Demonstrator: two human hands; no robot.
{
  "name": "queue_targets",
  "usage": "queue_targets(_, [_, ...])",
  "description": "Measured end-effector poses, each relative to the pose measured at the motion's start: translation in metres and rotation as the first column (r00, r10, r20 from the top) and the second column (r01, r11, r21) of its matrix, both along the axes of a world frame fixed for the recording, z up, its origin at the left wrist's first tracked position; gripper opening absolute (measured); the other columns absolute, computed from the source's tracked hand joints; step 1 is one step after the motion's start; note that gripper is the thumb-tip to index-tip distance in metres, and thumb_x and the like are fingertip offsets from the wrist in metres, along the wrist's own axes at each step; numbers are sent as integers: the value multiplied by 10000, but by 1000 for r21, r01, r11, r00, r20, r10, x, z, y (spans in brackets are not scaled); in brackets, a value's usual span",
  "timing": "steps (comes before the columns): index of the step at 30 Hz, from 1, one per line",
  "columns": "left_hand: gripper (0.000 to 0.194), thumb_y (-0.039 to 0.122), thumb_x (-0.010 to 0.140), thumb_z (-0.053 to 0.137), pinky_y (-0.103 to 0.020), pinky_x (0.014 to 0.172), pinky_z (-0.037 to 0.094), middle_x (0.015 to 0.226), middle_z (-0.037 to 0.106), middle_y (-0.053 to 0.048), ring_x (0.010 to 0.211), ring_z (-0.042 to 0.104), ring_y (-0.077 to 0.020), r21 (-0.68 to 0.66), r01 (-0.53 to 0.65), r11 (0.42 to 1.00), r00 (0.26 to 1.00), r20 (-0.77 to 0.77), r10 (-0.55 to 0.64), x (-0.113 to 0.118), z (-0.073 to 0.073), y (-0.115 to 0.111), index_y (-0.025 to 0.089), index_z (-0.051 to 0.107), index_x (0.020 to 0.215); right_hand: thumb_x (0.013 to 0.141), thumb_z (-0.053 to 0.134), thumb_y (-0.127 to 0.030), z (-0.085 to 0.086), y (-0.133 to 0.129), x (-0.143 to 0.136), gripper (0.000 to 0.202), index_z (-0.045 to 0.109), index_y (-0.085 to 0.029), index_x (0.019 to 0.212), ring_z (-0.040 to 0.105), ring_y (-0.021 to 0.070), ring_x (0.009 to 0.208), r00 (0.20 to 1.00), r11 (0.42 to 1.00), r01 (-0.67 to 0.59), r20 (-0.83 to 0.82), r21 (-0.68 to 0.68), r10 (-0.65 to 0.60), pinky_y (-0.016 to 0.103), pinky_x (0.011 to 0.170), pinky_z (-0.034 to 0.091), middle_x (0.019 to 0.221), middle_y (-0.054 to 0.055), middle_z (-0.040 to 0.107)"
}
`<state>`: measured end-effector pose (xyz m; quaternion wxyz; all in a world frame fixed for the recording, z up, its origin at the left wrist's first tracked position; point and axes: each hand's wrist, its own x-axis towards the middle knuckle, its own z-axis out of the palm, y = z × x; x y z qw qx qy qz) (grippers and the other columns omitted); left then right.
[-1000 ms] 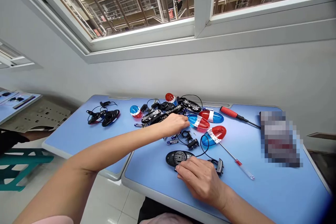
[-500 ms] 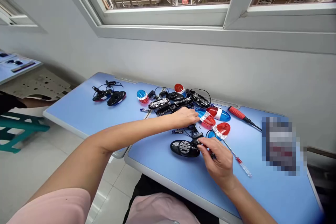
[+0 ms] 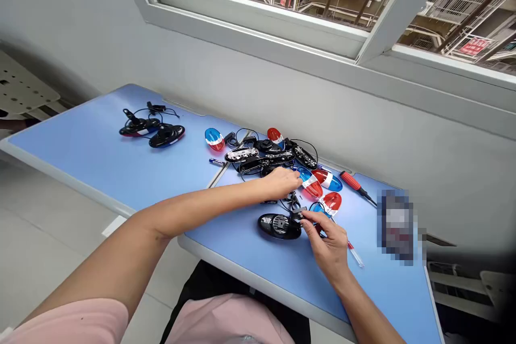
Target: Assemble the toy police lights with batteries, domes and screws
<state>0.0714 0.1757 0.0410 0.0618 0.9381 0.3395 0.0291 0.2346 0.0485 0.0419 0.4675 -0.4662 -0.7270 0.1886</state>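
My left hand (image 3: pixel 284 181) reaches over the middle of the pile, its fingertips pinched at the edge of a blue and red lens cover (image 3: pixel 309 181); whether it grips anything is hidden. My right hand (image 3: pixel 327 236) is closed on a small black part (image 3: pixel 298 214) beside a black oval housing (image 3: pixel 279 226) with a round ribbed disc. Behind that hand lies another red and blue cover (image 3: pixel 331 203). Several black housings with cables (image 3: pixel 266 160) are heaped beyond my left hand.
Two black units (image 3: pixel 166 135) with cables lie on the left table (image 3: pixel 88 145). A red-handled screwdriver (image 3: pixel 350 180) and a blurred packet (image 3: pixel 397 226) are at the right. A clear-handled screwdriver (image 3: pixel 355 255) lies by my right hand. A battery (image 3: pixel 216 162) is near the table joint.
The camera view has turned and shifted, so the tables appear tilted and further left. Both hands keep nearly the same places over the parts.
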Motion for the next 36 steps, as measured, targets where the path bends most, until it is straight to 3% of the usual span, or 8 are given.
queue_targets(5, [206,154,924,492,-271,659,449,1018,658,-87,863,645,-203,-25,-91,996,987,133,94,-18,17,-11,178,696,929,902,619,-214,6,0,-6,112,713,-203,962,625,125,586,999,999,-30,39,25,29,248,477,475,819,38,740])
queue_targets(8, [173,189,906,540,-261,725,453,921,678,-46,824,628,-165,-255,-124,959,848,475,236,-39,29,-27,186,710,874,906,617,-202,8,0,-11,114,711,-207,970,652,142,639,993,996,-81,93,41,77,264,535,511,811,34,739])
queue_targets(11, [145,252,849,608,-250,677,447,794,668,-31,725,582,-140,-602,0,798,569,656,495,-63,34,-51,152,690,784,915,601,-199,7,1,-14,132,712,-216,985,673,158,692,984,991,-120,138,68,110,292,624,552,812,33,742])
queue_targets(15, [271,409,810,652,-237,584,406,722,610,-18,648,511,-122,-800,62,596,424,562,710,-82,24,-87,146,645,747,929,579,-195,5,5,-15,155,701,-217,1023,681,171,772,954,981,-177,259,84,150,307,683,553,849,41,742])
queue_targets(20, [210,362,811,669,-254,641,443,1133,649,-107,994,586,-226,-737,78,671,395,641,658,-77,7,-118,167,694,740,937,556,-174,2,5,-16,139,690,-207,952,676,170,788,925,981,-185,348,64,152,293,681,534,847,44,731])
queue_targets(26, [130,244,883,620,-393,968,437,1146,680,-81,1127,565,-235,-554,-61,830,432,735,522,-59,-10,-135,216,722,807,934,526,-151,-5,1,-20,157,674,-200,947,664,180,779,935,994,-87,348,61,60,303,676,510,837,43,720])
queue_targets(31, [132,256,872,631,-375,922,477,1086,698,-76,1039,608,-226,-592,-62,804,419,715,559,-58,-15,-127,214,715,780,939,523,-160,-3,1,-18,159,675,-203,947,664,183,780,937,994,-84,345,72,54,301,666,509,840,45,716])
queue_targets(36, [165,334,807,691,-295,735,477,878,672,-58,828,597,-189,-713,1,701,237,682,692,-61,-2,-129,186,707,736,917,581,-143,12,-10,-26,162,652,-211,1045,655,170,782,971,982,-152,204,115,127,300,671,523,892,47,719])
